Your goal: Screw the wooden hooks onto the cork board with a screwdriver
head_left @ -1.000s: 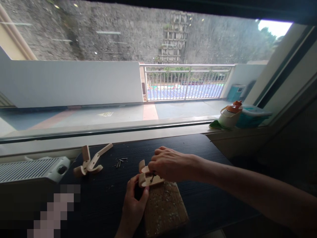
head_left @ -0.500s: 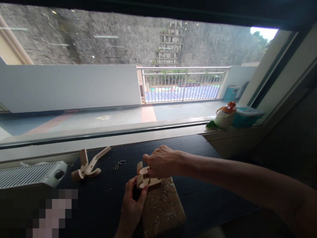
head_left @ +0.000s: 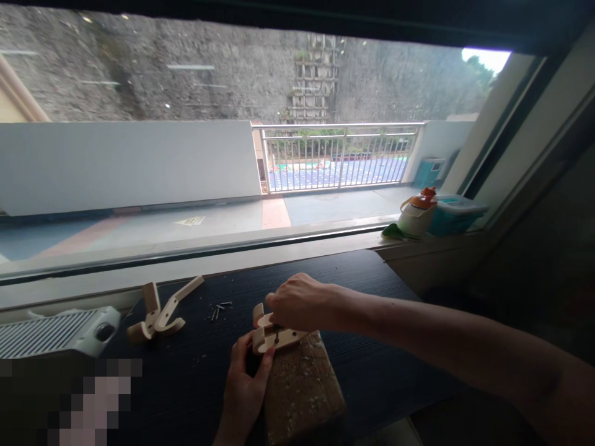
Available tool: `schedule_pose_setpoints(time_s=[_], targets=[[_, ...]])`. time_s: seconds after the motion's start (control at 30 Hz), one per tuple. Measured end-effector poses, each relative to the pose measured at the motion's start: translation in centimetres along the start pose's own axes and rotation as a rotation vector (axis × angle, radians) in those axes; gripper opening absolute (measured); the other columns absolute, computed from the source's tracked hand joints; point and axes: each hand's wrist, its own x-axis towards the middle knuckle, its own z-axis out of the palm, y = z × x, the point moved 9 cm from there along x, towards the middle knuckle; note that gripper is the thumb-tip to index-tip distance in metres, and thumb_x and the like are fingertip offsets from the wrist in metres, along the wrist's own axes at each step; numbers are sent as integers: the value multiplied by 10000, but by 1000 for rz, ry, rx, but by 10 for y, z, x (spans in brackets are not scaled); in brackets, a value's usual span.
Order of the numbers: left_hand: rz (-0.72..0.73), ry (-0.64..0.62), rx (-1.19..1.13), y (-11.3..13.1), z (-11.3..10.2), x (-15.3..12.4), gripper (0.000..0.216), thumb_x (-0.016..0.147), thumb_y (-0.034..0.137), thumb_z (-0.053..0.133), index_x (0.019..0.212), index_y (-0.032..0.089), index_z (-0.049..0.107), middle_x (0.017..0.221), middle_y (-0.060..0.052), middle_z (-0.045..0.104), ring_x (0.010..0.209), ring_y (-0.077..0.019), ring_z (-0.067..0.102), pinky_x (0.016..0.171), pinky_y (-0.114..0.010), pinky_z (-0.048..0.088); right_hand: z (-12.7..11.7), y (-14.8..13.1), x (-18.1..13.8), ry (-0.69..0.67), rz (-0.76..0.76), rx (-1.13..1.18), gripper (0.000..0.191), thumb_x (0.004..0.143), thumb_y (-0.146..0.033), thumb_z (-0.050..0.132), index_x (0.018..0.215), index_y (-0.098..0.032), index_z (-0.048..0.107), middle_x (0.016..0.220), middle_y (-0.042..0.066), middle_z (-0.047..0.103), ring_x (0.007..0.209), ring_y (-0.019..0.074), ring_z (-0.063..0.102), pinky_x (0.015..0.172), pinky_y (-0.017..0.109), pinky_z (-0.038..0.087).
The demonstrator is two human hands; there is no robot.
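Note:
My left hand (head_left: pixel 245 385) is closed on the curled near end of a pale wooden hook-shaped piece (head_left: pixel 284 340), thumb in front and fingers behind. The piece has two side-by-side arms with dark holes and rests on a brown block wrapped in clear film (head_left: pixel 304 390). Above it my right hand (head_left: pixel 297 301) is closed, fingers bent down over the piece. A thin dark shaft (head_left: pixel 277 333) stands in a hole below these fingers; whether it is a screw or a tool tip I cannot tell. Its upper end is hidden by the hand.
Several loose screws (head_left: pixel 218 310) lie on the dark table (head_left: pixel 372 272). Two joined wooden hook pieces (head_left: pixel 162 316) lie to their left. A white slatted heater (head_left: pixel 60 331) stands at left. On the windowsill are a bottle (head_left: pixel 415 217) and a teal box (head_left: pixel 458 214).
The right hand has lifted and turned slightly, so more of the thin shaft and a hole in the wood show. The left hand keeps its hold. The whole view has shifted a little.

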Motion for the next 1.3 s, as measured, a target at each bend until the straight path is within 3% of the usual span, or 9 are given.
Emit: schedule_pose_setpoints(time_s=[0.1,0.17,0.27,0.37,0.53,0.73,0.97,1.17,1.3], targets=[[-2,13,2,0,-1,0,395,694,477,622,995,225,579,969,-42,647,912,-221,617,834,-369,499,-4,-2,-1,-14,39,0,288,906,-320,431,845,-119,627,792,118,692,772,240,670,557,297,449],[1,18,9,1,-1,0,390,694,479,619,986,223,578,951,-39,648,887,-216,619,820,-362,503,-11,-5,-2,10,40,-2,276,889,-325,439,907,-118,621,826,124,693,781,250,667,565,313,455],[3,16,9,2,-1,0,392,697,478,616,992,224,570,942,-36,646,874,-209,618,824,-357,502,-18,-17,-3,46,-78,-13,211,848,-220,490,1017,-148,595,906,94,688,832,234,655,567,292,449],[-6,10,4,1,0,-1,402,698,483,613,1002,224,567,948,-36,644,884,-210,615,830,-358,500,-14,-25,-3,49,-190,-14,162,828,-108,500,946,-144,604,935,79,679,883,202,638,584,252,442],[-4,4,17,0,-1,-1,386,706,478,610,989,218,572,972,-47,641,907,-214,608,845,-360,493,-5,-12,3,91,-35,32,200,910,-255,436,977,-145,589,890,95,682,778,219,661,538,274,449],[11,-5,7,0,1,0,377,709,475,612,984,221,571,982,-48,640,925,-219,608,853,-363,489,-11,-1,3,92,137,5,276,918,-321,419,861,-125,606,837,120,690,760,249,669,565,313,473],[11,10,24,1,0,0,380,703,480,610,991,237,559,941,-29,625,883,-209,607,830,-355,498,-7,-21,2,73,-104,37,151,814,-223,540,945,-149,551,802,81,674,753,241,664,537,282,461],[6,11,19,1,0,0,377,704,475,610,983,226,562,951,-37,627,883,-209,606,830,-354,499,2,-6,6,77,161,69,153,888,-190,437,911,-122,572,828,108,678,739,235,669,558,304,482],[17,7,13,2,0,0,377,711,475,607,990,225,566,987,-44,634,918,-214,606,852,-360,490,-8,6,3,74,238,63,291,898,-344,440,829,-124,618,843,124,691,792,263,669,598,332,492]])
